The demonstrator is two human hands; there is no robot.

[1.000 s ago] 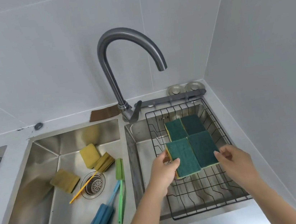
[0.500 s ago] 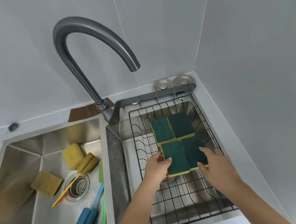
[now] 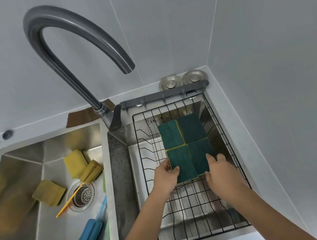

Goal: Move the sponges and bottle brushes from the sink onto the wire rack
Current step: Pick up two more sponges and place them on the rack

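Four green-topped sponges lie in a two-by-two block on the black wire rack (image 3: 189, 224) over the right basin. My left hand (image 3: 165, 177) pinches the left edge of the near-left sponge (image 3: 180, 163), thumb on top. The near-right sponge (image 3: 198, 153) is held at its near corner by my right hand (image 3: 221, 170). In the left sink (image 3: 13, 199) lie three yellow sponges (image 3: 75, 163) (image 3: 91, 170) (image 3: 48, 192), a blue bottle brush (image 3: 89, 234), a green brush (image 3: 103, 180) along the right wall, and a thin orange stick (image 3: 69, 203) across the drain.
The tall curved faucet (image 3: 60, 52) arches over the divider between the basins. A grey bar (image 3: 162, 96) and two metal sink plugs (image 3: 183, 79) sit behind the rack. Walls close in at the back and right.
Both hands moved inward onto the two near sponges. The near-left sponge, tilted a second ago, now lies square against the others.
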